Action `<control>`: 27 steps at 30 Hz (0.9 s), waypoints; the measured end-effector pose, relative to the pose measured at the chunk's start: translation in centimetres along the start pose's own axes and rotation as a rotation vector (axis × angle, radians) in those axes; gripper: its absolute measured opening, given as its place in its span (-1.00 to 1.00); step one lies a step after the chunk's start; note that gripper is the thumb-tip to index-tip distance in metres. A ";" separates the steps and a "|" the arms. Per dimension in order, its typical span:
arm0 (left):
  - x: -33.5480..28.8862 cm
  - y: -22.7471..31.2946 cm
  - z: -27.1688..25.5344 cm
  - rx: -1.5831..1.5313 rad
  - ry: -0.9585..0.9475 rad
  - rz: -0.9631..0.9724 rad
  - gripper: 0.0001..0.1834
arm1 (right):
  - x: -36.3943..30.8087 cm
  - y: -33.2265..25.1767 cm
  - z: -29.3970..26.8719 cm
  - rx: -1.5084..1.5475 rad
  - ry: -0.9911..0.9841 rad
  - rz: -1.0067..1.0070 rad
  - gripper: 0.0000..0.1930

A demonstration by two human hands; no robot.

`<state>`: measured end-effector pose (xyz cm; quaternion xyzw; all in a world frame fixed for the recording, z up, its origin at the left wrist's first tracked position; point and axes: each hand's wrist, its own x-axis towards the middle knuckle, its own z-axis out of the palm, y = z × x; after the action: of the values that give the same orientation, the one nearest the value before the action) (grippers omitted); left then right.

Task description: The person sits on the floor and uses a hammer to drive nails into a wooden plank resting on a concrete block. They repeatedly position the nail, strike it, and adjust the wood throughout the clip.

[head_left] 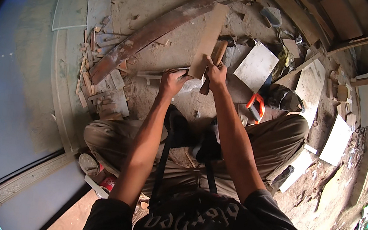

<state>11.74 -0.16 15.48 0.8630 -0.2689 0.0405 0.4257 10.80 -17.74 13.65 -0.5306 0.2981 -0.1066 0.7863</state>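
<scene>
1. Here, the grip of the right hand (217,75) is closed on a flat tan wooden board (210,34); a darker brown wooden strip (221,51) is seen at the same hand, above and below the fingers.
2. The left hand (173,82) is curled at the board's lower end; whether its grip is tight on the board cannot be told.
3. The board is held at a slant above the dirt floor (157,0), in front of the seated person's crossed legs, with its far end pointed away.
4. To the left of the board, a long curved reddish-brown beam (144,42) is laid diagonally across the floor.
5. To the right, a white rectangular panel (256,66) is placed, and an orange tool handle (260,107) is seen near the right knee.
6. Farther left, wood scraps (114,99) are heaped by the beam's near end.
7. Farther right, a bright white sheet (336,140) is laid among debris.
</scene>
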 end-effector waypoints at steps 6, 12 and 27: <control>1.4 0.1 -0.1 -0.027 -0.093 -0.080 -0.61 | 0.9 0.2 -1.8 0.021 -0.012 0.028 -0.77; -0.1 -1.1 -0.2 0.008 -0.132 -0.149 -0.54 | 1.0 -0.2 -1.1 -0.080 -0.264 0.017 -0.76; 0.8 -1.7 0.2 -0.060 -0.102 -0.103 -0.62 | 0.6 -0.4 -0.3 -0.140 -0.175 -0.043 -0.75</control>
<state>13.21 0.20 14.37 0.8635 -0.2466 -0.0336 0.4387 11.19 -18.41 13.67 -0.5979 0.2237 -0.0555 0.7677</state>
